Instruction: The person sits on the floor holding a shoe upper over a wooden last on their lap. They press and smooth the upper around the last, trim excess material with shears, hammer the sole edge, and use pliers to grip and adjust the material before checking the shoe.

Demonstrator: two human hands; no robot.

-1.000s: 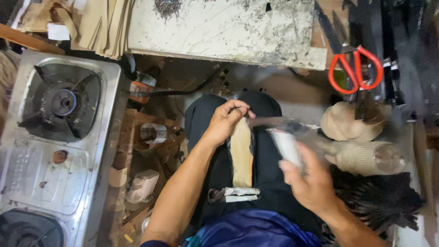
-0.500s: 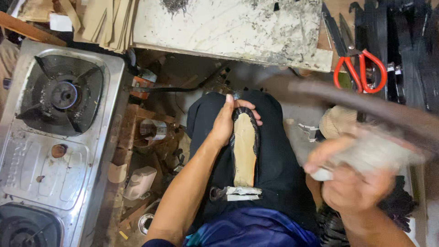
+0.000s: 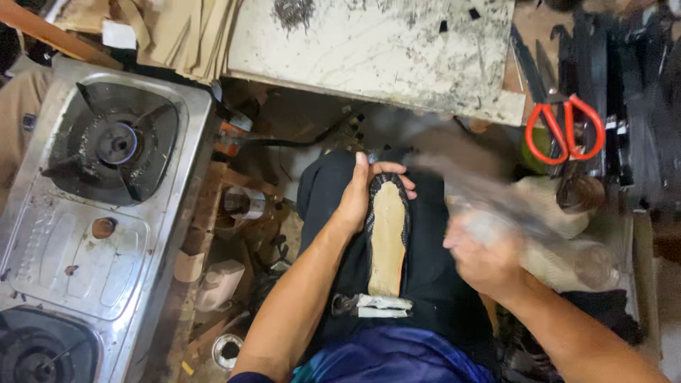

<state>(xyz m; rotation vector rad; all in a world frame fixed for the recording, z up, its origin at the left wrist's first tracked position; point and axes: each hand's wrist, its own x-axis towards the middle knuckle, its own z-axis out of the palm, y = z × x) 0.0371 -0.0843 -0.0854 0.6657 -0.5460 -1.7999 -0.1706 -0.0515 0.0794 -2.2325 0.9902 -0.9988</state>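
Our left hand [image 3: 358, 198] curls its fingers around the shoe [image 3: 387, 237] toe — right hand [image 3: 482, 255], beside the shoe, is blurred; finger state unclear.

Showing two hands: one left hand [image 3: 358, 202], one right hand [image 3: 482, 255]. Lying about: one shoe sole [image 3: 387, 237], one pair of red-handled scissors [image 3: 565, 128], two gas burners [image 3: 113, 145], one stone slab [image 3: 383, 50].

No packages, signs or screens in view. Only a small white paper tag [image 3: 119, 33] at top left among the stacked tan card sheets [image 3: 181, 32], and a white label strip [image 3: 383, 305] below the shoe sole [image 3: 387, 237].
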